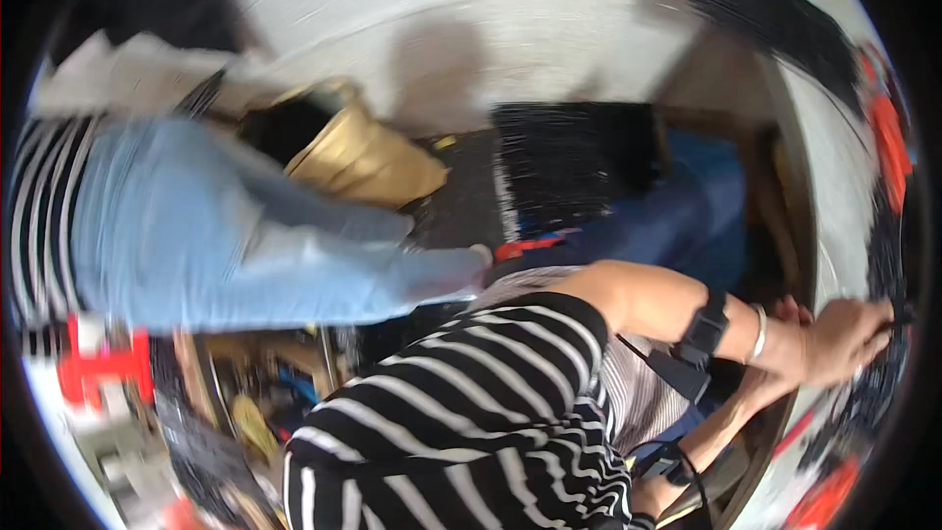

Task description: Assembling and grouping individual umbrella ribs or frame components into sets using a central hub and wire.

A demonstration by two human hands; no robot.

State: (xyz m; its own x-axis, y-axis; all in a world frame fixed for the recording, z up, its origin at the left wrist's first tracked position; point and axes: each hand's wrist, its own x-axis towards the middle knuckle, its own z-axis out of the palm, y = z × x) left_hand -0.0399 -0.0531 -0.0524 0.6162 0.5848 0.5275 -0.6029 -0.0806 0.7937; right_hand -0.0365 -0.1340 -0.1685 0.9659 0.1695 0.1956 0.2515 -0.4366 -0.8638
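Observation:
At the right of the head view, my left arm reaches out of a black-and-white striped sleeve, with a black strap device (703,334) and a pale bracelet (758,336) on it. My left hand (842,342) has its fingers curled closed by a dark piece (897,318) at the edge of a pale work surface (834,236). What that piece is cannot be made out. My right forearm comes up from below with a similar strap device (665,465). Crossing behind my left wrist, my right hand (792,310) shows only some fingertips, so its grip is hidden.
Another person in light blue jeans (196,226) is close on the left. Beyond are an open yellowish sack (368,152) and a black ribbed pile (574,152). More black strips (756,15) and red items (889,152) line the right side. A red stool-like object (108,368) stands lower left.

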